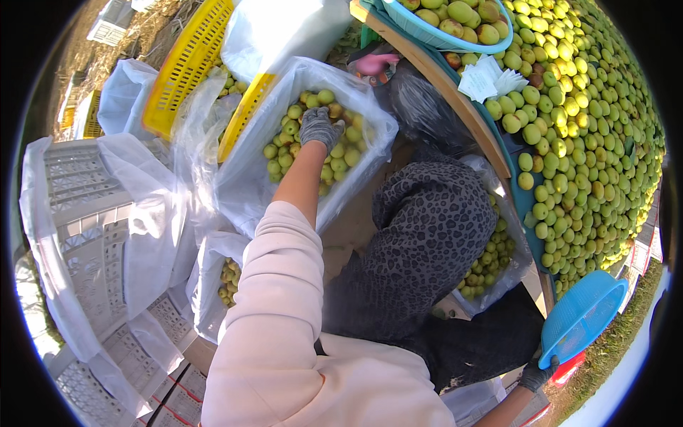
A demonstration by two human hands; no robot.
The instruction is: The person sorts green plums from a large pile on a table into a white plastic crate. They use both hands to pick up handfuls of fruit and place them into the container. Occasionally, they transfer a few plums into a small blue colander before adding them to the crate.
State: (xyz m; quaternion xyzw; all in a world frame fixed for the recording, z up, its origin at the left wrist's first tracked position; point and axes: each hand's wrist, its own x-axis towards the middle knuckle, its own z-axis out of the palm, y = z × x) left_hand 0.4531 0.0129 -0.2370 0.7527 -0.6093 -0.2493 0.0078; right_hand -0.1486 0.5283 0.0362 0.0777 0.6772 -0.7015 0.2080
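Observation:
My left hand [321, 128], in a grey knit glove, rests on green jujube-like fruit [341, 160] inside a crate lined with clear plastic film [368, 107]. Its fingers lie over the fruit; whether they grip one cannot be told. At the lower right, my right hand [539, 372], in a matching glove, grips the rim of a blue plastic basket [581, 315], which is tilted; no fruit shows in it. A large heap of the same fruit [587, 160] covers the table at the right. A light blue basket [453, 37] full of fruit stands at the table's far end.
The table's wooden edge [443, 80] curves past my knees. Yellow crates [187, 69] stand beyond the lined crate, and grey crates [90, 213] with plastic liners are stacked at the left. Smaller lined containers of fruit [229, 283] flank my legs. White paper slips [488, 80] lie by the heap.

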